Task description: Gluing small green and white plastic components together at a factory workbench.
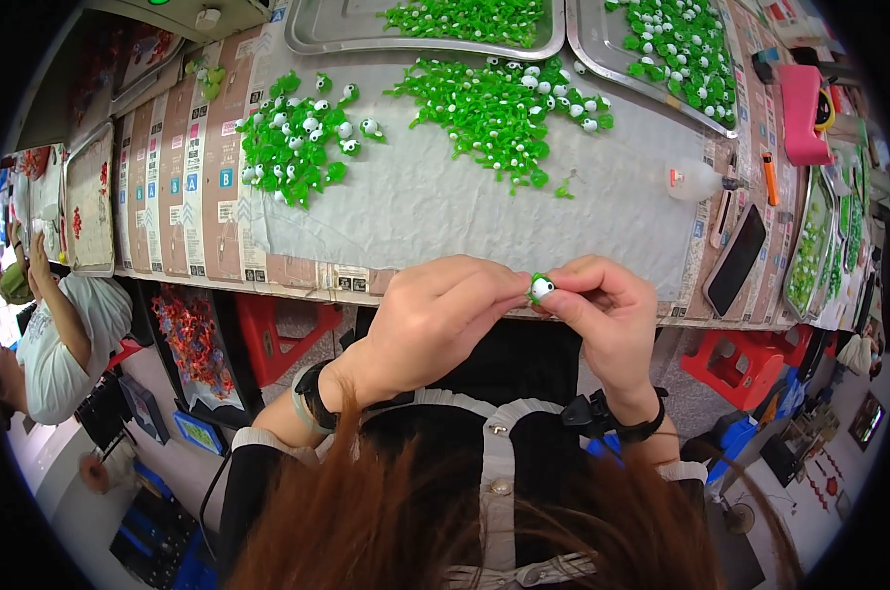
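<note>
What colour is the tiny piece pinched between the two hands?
Green with a white round part, seen in the head view: the small piece between left hand and right hand.

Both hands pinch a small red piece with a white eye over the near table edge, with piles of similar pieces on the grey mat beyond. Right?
Not quite: the small piece is green, not red, as the head view shows. The left hand and right hand do pinch it together, with green piles on the grey mat.

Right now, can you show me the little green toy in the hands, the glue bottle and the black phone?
green toy (541, 287), head view, its white eye
glue bottle (693, 182), head view, its body
black phone (737, 259), head view, its screen
</note>
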Available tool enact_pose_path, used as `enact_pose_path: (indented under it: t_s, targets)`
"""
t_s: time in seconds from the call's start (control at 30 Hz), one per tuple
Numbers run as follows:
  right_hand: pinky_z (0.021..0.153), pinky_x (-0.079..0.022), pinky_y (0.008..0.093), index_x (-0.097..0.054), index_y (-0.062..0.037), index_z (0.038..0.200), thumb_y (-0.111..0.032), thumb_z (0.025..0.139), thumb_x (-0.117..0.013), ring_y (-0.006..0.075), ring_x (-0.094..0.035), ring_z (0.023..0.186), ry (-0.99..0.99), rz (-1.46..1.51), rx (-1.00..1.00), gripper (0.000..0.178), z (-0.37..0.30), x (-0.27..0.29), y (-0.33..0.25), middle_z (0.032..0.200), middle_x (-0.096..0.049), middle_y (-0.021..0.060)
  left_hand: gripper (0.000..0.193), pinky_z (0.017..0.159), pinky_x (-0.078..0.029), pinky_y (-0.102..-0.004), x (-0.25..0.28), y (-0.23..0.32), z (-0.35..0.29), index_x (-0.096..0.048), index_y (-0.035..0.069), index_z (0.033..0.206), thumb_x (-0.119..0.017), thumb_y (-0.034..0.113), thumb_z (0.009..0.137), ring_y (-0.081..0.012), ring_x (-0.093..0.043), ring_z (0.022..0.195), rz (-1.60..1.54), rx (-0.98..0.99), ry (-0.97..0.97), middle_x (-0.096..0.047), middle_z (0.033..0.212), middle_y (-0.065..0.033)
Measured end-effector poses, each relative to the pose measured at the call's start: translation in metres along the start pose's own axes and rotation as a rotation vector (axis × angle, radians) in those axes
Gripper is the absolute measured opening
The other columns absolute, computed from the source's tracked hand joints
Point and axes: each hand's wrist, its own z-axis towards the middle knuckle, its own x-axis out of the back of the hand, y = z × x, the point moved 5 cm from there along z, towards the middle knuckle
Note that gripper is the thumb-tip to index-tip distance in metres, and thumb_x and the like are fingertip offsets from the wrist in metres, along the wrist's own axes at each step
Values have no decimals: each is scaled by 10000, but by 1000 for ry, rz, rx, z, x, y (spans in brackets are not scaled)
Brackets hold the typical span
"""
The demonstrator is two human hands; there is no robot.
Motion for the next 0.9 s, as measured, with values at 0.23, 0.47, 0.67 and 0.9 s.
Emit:
enact_pose_path:
  t_s: [0.23,0.47,0.67,0.9]
  targets:
    - [625,-442,204,-531,54,789,69,708,-539,116,-541,697,-1,13,62,83,-4,-1,3,769,-551,85,137,516,-449,-283,-3,-2,-3,-543,1,761,-586,-29,635,-218,-560,610,-28,0,-7,-551,662,-81]
    - [609,-456,212,-528,49,800,38,722,-542,122,-547,676,31,180,38,80,0,4,1,757,-558,95,170,550,-456,-251,-8,-6,1,-553,-18,854,-575,6,687,-176,-572,659,-287,221,-19,-572,747,-88]
    - [549,-443,236,-492,20,755,9,719,-528,157,-529,606,40,245,-35,51,5,3,0,730,-526,107,209,607,-447,-208,-17,-16,-3,-532,-37,945,-532,54,758,-106,-547,747,-898,704,-63,-574,828,-83]
    - [565,-453,196,-527,37,797,-25,741,-546,107,-548,619,36,278,-54,86,8,4,5,706,-565,85,207,633,-458,-200,-28,-24,-10,-512,-48,934,-519,80,772,-107,-546,704,-1293,1007,-96,-563,816,-95]
